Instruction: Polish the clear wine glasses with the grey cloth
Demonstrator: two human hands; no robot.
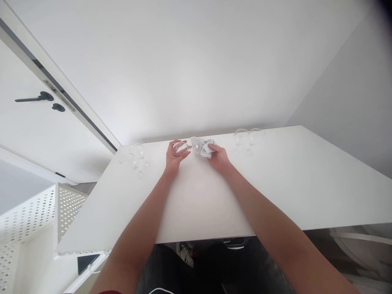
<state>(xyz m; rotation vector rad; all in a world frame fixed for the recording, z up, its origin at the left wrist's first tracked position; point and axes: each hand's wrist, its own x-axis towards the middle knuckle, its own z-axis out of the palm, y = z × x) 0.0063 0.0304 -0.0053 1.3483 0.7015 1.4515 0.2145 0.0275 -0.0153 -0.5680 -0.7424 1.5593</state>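
Note:
My left hand is curled around the bowl of a clear wine glass lying sideways above a white table. My right hand is closed on a white cloth bunched around the glass's stem and foot end. Both hands are at the far middle of the table, close to the wall.
Two clear glasses stand at the far left of the table. Two more glasses stand at the far right by the wall. A white door with a dark handle is at left. A perforated white cabinet stands left of the table.

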